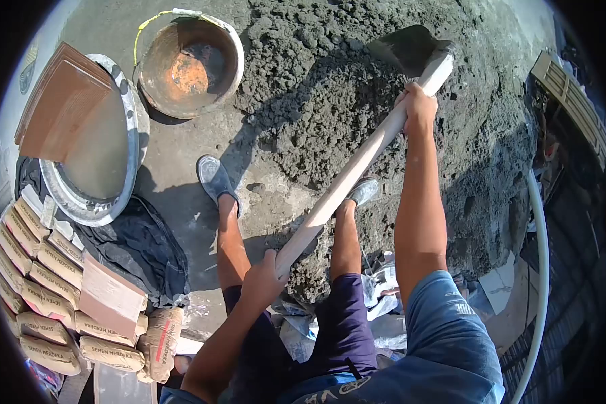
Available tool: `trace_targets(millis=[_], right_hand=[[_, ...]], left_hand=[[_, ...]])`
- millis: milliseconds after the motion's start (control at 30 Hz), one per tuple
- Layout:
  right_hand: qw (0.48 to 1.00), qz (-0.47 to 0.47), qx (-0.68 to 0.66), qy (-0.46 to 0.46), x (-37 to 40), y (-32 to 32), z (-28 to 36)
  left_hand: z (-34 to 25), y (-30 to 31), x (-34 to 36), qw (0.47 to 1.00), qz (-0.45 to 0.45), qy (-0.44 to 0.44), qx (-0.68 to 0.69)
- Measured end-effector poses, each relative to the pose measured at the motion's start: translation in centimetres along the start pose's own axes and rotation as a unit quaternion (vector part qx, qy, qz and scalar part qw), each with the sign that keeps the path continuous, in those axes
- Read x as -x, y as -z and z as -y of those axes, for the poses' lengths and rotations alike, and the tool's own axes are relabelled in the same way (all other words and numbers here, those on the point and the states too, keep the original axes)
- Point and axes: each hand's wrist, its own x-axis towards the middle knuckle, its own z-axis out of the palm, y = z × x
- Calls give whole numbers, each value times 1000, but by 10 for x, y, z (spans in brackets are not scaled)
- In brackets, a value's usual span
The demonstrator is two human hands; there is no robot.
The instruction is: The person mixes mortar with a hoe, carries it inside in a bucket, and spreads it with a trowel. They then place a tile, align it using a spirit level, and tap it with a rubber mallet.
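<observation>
A hoe (357, 165) with a pale wooden handle runs diagonally across the view. My left hand (262, 279) is closed around the handle's lower end, close to my thigh. Farther up, my right hand (419, 108) grips it just below the head. The dark, broad hoe blade (402, 50) lies against the heap of wet grey mortar (330, 114), partly in shadow. Its cutting edge is hard to make out against the mix. My feet, in grey shoes, stand at the near side of the heap.
A worn bucket (151, 84) with a yellow handle stands upper left. Beside it is a round tub of cloudy water (124, 182) with brown tiles (64, 101) leaning in it. Cement bags (47, 296) are stacked lower left. A pale hose (540, 269) curves along the right.
</observation>
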Motion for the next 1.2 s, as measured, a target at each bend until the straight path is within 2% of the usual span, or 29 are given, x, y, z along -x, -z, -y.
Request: trace_targets(millis=[100, 167, 233, 267, 300, 367, 433, 500, 567, 600, 633, 667, 700, 733, 800, 833, 900, 933, 967, 1033, 1133, 1200], right_hand=[[987, 73, 110, -88, 12, -41, -84], [967, 124, 163, -149, 58, -52, -94], [978, 107, 111, -139, 99, -49, -109], [988, 85, 95, -90, 122, -39, -100], [994, 62, 79, -42, 137, -35, -88], [999, 32, 6, -20, 147, -19, -14], [999, 27, -7, 19, 114, -11, 45], [997, 57, -16, 49, 57, -15, 71], [995, 88, 40, -22, 13, -35, 59], [982, 133, 108, -82, 14, -40, 31], [958, 182, 174, -136, 17, -51, -11], [941, 188, 215, -180, 27, -58, -81], [944, 178, 173, -218, 48, -56, -133], [942, 194, 111, -249, 60, -45, -156], [921, 189, 56, -335, 88, -30, -145], [921, 185, 60, -337, 103, -20, -140], [967, 106, 2, -233, 120, -22, -122], [977, 90, 47, -190, 139, -18, -92], [990, 60, 19, -127, 158, -13, -70], [999, 32, -24, -34, 166, 0, -25], [995, 8, -75, 63, 99, 3, 47], [997, 41, -10, 68, 25, -4, 68]], left_hand=[[-24, -6, 70, 990, 50, 97, 92], [-34, 5, 118, 982, 68, 148, 90], [3, -6, 145, 985, 47, 156, 62], [31, -10, 153, 985, 38, 166, 32], [58, -10, 155, 990, 15, 137, 13], [78, -9, 128, 995, -24, 99, -24], [52, 1, 78, 998, -55, 37, -22], [3, 16, 46, 999, -50, -6, 13], [-36, 13, 55, 998, 3, -12, 57], [-57, 13, 77, 994, 40, -9, 101], [-76, 14, 103, 983, 126, 41, 131], [-79, 6, 129, 978, 136, 43, 149], [-77, 13, 144, 971, 145, 70, 175], [-65, 18, 155, 970, 158, 105, 152], [-55, 38, 169, 972, 163, 118, 121], [-49, 46, 177, 973, 172, 123, 93], [-6, 39, 191, 977, 157, 137, 42], [30, 35, 192, 983, 133, 121, 29], [67, 29, 188, 987, 117, 108, 14], [109, 21, 144, 999, 39, -1, -9], [83, -2, 31, 998, 17, -62, 2], [20, -10, -14, 994, -19, -103, 36]])
